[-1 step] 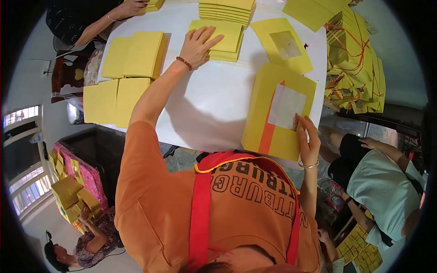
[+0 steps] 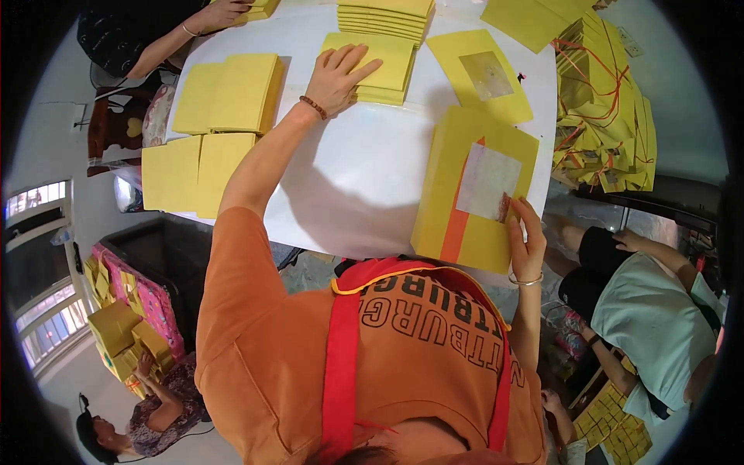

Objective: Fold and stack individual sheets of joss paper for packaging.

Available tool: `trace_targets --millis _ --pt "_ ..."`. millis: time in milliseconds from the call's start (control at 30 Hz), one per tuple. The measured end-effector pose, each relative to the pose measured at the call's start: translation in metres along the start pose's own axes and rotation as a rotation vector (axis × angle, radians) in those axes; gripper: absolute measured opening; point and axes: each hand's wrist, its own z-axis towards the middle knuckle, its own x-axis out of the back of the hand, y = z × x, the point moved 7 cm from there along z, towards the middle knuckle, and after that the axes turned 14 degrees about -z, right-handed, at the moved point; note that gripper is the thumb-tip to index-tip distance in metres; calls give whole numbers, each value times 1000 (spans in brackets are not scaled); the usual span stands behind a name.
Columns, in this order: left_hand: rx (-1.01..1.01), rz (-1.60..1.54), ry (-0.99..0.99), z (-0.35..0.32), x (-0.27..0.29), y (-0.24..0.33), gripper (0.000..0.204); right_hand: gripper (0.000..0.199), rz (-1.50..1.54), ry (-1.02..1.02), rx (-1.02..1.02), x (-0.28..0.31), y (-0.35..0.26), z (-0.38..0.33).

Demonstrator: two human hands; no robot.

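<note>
My left hand (image 2: 333, 81) lies flat with spread fingers on a stack of yellow folded paper pieces (image 2: 394, 56) at the table's far middle. Close to my right side stands a boxy yellow block (image 2: 440, 174), which looks like a paper stack or a box. An orange strip (image 2: 456, 232) runs along it, and a pale rectangular panel (image 2: 488, 182) is on its top. Resting against the block's right edge near the panel's corner, my right hand (image 2: 527, 236) has its fingers stretched out and slightly apart. Part of its fingertips' contact is hard to see.
Yellow stacks (image 2: 232, 93) line the white table's (image 2: 353, 170) left side. Behind the block lies a yellow sheet with a clear window (image 2: 487, 76). Yellow paper pieces with orange cords (image 2: 604, 108) hang at right. A co-worker's arm (image 2: 174, 43) reaches in at far left; other people sit around.
</note>
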Motion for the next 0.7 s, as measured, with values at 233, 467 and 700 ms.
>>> trace_targets --millis 233,467,700 --pt "63 -189 -339 -8 -37 -17 58 31 -35 23 -3 0 0 1" --pt "54 -64 -275 -16 -49 -11 50 33 -5 7 18 1 -3 0" --pt "44 13 -420 -8 -47 -4 53 30 -255 -51 355 6 -24 3"
